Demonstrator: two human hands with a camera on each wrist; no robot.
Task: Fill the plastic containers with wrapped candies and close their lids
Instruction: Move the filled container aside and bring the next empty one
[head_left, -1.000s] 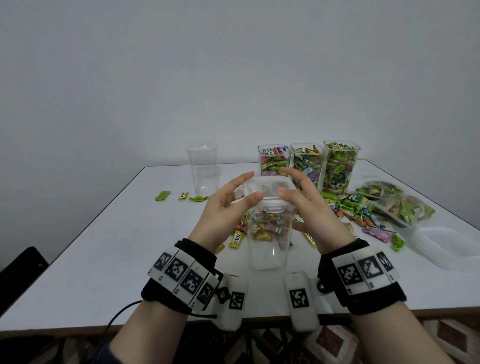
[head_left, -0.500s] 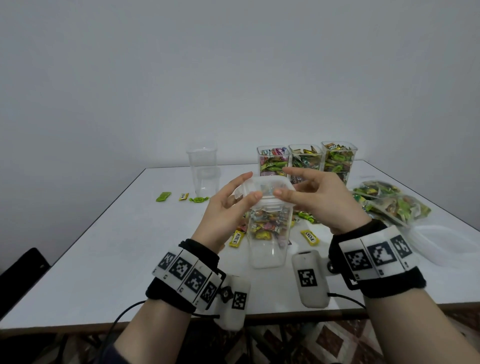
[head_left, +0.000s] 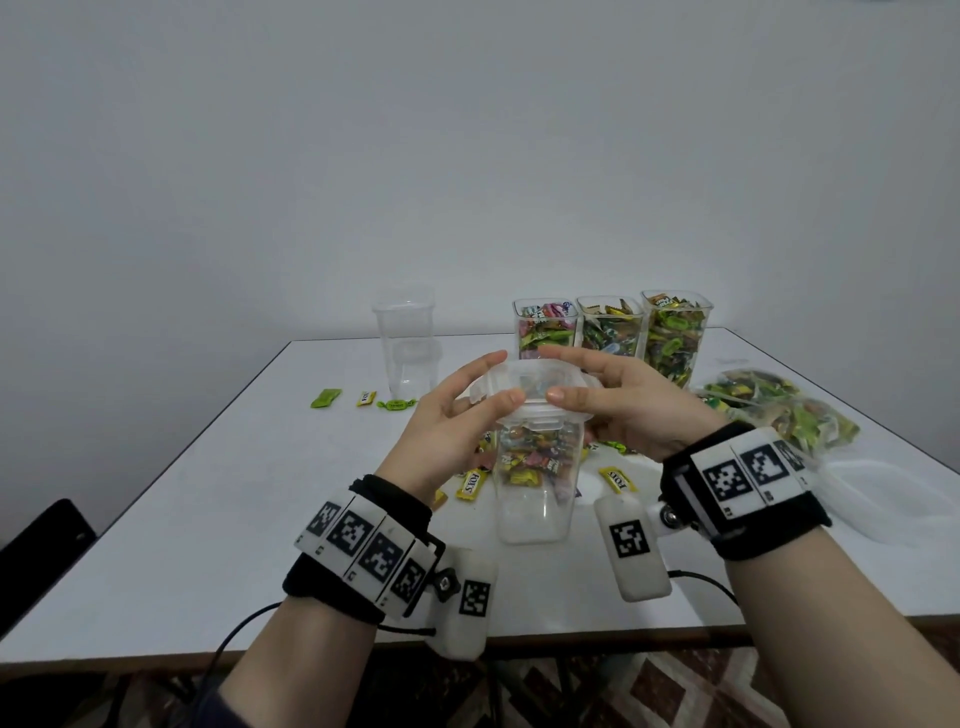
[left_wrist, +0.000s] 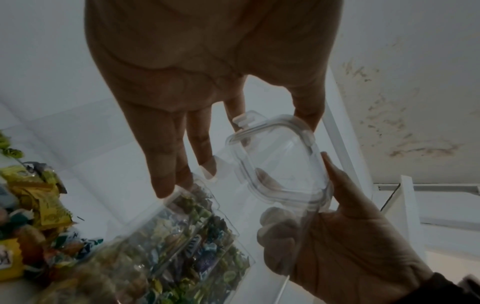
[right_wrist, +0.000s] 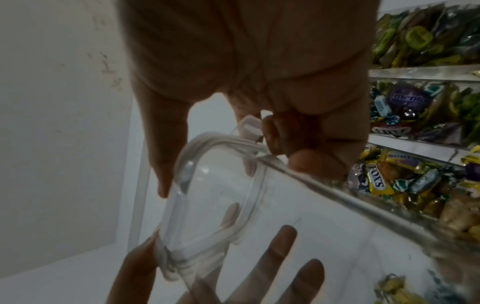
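A tall clear plastic container (head_left: 535, 512) stands on the white table (head_left: 218, 519) in front of me. A clear lid (head_left: 530, 387) sits on its mouth. My left hand (head_left: 500, 379) pinches the lid's left edge between thumb and fingers. My right hand (head_left: 551, 374) pinches the right edge the same way. The left wrist view shows the lid (left_wrist: 280, 164) between both hands. In the right wrist view the lid (right_wrist: 215, 195) has a side clip sticking up by my curled fingers (right_wrist: 298, 133). Loose candies behind show through the container's wall; its bottom looks bare.
At the back stand three open containers full of candies (head_left: 610, 330) and, left of them, an empty clear container (head_left: 405, 348). Loose candies (head_left: 363, 400) lie at the left, others (head_left: 618, 480) near the container. Bags of candies (head_left: 779, 415) and clear plastic pieces (head_left: 883, 499) fill the right side.
My right hand has swung from over the lid to its right side, the wrist moving outward. The left hand and the container have stayed in place.
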